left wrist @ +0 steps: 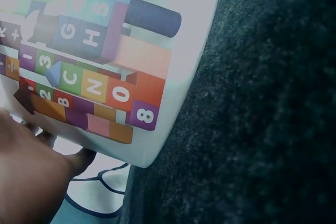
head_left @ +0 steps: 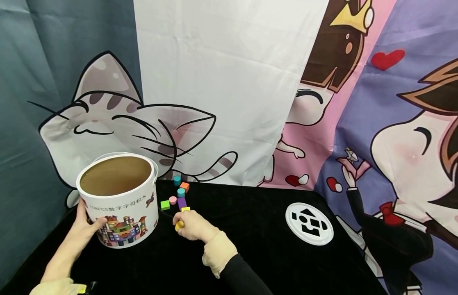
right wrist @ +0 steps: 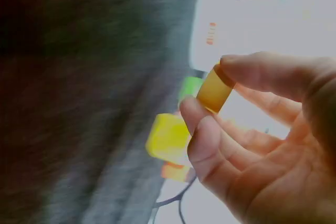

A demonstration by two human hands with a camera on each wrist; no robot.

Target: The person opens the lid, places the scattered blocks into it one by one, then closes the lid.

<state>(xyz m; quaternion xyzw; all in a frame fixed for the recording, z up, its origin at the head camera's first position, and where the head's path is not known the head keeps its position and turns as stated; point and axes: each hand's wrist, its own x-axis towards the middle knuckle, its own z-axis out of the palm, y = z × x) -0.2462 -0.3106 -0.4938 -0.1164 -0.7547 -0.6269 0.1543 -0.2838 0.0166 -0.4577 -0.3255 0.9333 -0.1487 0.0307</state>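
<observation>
My left hand (head_left: 83, 227) grips the lower left side of a white bucket (head_left: 121, 223), thumb on its front wall and fingers round the side. The bucket stands upright with no lid on, block pictures printed on its wall. To its right, my right hand (head_left: 194, 226) pinches a yellow round block (right wrist: 215, 90) between thumb and fingertips. Just beyond that hand lie a yellow block (head_left: 185, 209), a purple block (head_left: 181, 203), a pink cylinder (head_left: 172, 200) and a green block (head_left: 165, 205). Behind them are two teal cylinders (head_left: 181, 192) and an orange block (head_left: 184, 187).
A white round lid (head_left: 326, 235) with shaped cut-outs lies on the black cloth (head_left: 251, 233) at the right. Printed curtains (head_left: 225, 82) hang behind the table, close to its back edge. The bucket's clear handle (head_left: 156, 170) rests against its rim.
</observation>
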